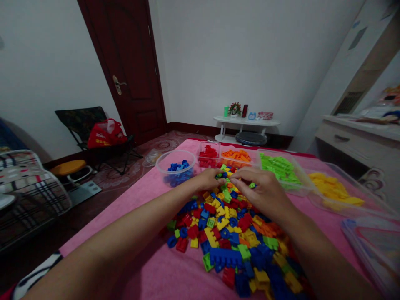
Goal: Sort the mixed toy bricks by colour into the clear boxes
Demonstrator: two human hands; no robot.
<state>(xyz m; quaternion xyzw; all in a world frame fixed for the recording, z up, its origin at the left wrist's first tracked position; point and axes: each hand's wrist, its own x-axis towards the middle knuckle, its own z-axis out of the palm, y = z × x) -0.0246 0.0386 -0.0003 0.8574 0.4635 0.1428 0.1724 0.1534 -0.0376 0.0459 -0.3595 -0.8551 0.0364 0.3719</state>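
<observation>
A heap of mixed toy building bricks (223, 223) in red, blue, yellow, green and orange lies on the pink cloth. Over the heap's far part, my left hand (210, 179) has its fingers drawn together among the bricks. My right hand (261, 185) faces it from the right, thumb and forefinger tips almost meeting in a pinch. Whatever sits between the fingertips of either hand is too small and blurred to make out. A long blue brick (225, 257) lies at the heap's near side.
Beyond the heap stand a round tub of blue bricks (158, 164), a box of red bricks (208, 145), orange bricks (236, 156), a box of green bricks (301, 189) and a tray of yellow bricks (371, 210). A clear plastic container (359, 246) lies at the right edge.
</observation>
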